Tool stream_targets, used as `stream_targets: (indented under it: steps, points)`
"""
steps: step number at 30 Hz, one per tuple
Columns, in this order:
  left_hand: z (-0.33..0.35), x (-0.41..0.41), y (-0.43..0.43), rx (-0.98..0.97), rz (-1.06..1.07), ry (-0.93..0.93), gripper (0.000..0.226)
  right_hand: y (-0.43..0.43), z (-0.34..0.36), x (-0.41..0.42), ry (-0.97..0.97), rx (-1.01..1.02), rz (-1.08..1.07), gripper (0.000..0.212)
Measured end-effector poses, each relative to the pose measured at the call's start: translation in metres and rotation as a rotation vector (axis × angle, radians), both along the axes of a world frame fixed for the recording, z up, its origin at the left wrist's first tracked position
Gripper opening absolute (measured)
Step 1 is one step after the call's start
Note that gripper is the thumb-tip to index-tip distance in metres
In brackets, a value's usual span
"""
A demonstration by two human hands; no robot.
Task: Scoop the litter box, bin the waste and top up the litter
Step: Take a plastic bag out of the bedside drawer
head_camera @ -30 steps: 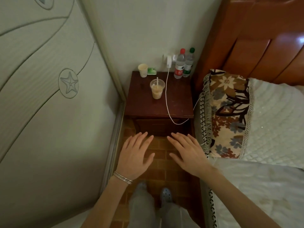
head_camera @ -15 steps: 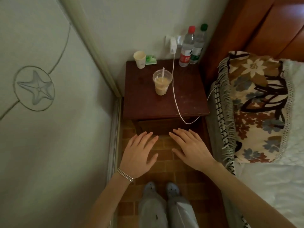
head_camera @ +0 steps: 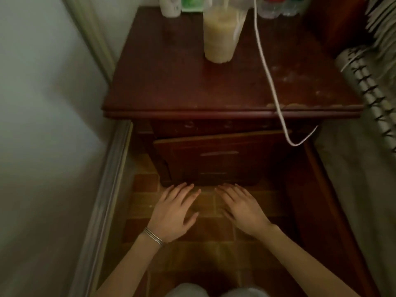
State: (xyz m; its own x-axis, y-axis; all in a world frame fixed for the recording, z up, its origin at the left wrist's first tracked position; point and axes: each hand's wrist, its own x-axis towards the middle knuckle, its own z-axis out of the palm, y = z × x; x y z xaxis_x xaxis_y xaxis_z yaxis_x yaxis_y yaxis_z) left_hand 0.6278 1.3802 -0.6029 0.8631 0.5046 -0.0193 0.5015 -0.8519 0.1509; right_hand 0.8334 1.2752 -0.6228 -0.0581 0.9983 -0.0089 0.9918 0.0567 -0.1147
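Note:
No litter box, scoop, bin or litter bag shows in the head view. My left hand (head_camera: 174, 211), with a thin bracelet at the wrist, and my right hand (head_camera: 241, 207) are held out flat, palms down, fingers straight, side by side over the brown tiled floor (head_camera: 214, 249). Neither holds anything. Their fingertips lie close to the bottom edge of a dark wooden nightstand (head_camera: 167, 86), whose lower door (head_camera: 218, 159) hangs slightly askew.
A plastic cup of beige drink (head_camera: 220, 37) stands on the nightstand, with a paper cup (head_camera: 170, 6) and bottles (head_camera: 276, 7) at the back. A white cable (head_camera: 270, 78) trails over the front edge. A sliding wardrobe door (head_camera: 42, 146) is left, a bed (head_camera: 360, 168) right.
The view has dropped and closed in on the nightstand. Both hands have stayed flat and side by side and now sit near the foot of its door.

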Motion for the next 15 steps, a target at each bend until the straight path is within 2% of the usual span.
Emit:
stream_targets:
  steps: [6, 11, 13, 15]
  points:
    - [-0.102, 0.010, 0.022, 0.049, -0.010, -0.069, 0.056, 0.027, -0.110, 0.022, -0.113, 0.064, 0.030, 0.063]
    - [-0.144, 0.015, 0.035, 0.061, 0.011, -0.060, 0.057, 0.047, -0.146, 0.031, -0.149, 0.115, 0.004, 0.064]
    - [-0.143, 0.014, 0.035, 0.029, 0.035, -0.059, 0.057, 0.050, -0.145, 0.032, -0.057, 0.097, -0.033, 0.060]
    - [-0.142, 0.014, 0.034, 0.024, 0.033, -0.065, 0.057, 0.052, -0.144, 0.031, 0.179, 0.028, -0.148, 0.057]
